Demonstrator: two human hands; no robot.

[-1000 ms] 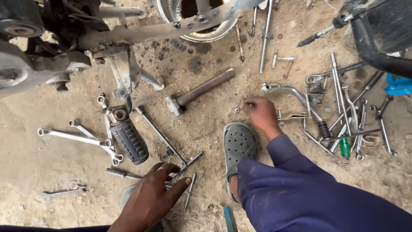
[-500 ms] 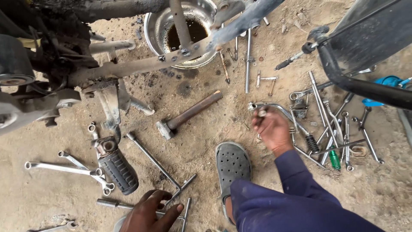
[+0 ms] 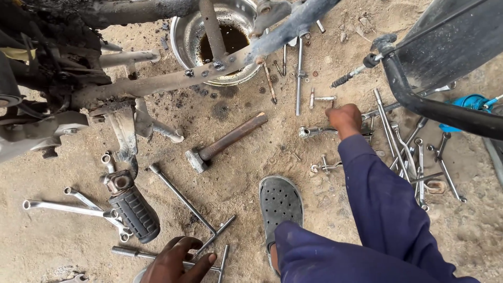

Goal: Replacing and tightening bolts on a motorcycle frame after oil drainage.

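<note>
— Where is the right hand (image 3: 345,120)?

— Out over the sandy ground (image 3: 246,157), fingers curled shut around the handle end of a ratchet wrench (image 3: 314,130). The wrench lies flat, long axis roughly left to right, its head pointing left, toward the hammer (image 3: 225,142).

— Room around it?

— Bare sand on the wrench's left and toward the grey clog (image 3: 281,204). On the right it is crowded: a pile of spanners (image 3: 403,147) lies just beside the hand, under the black tube (image 3: 435,107).

— And the left hand (image 3: 175,259)?

— Low at the bottom edge, fingers bent and pressed on a T-handle wrench (image 3: 191,207). That wrench's long shaft runs diagonally, up-left. The ribbed footpeg (image 3: 133,212) sits near it.
</note>
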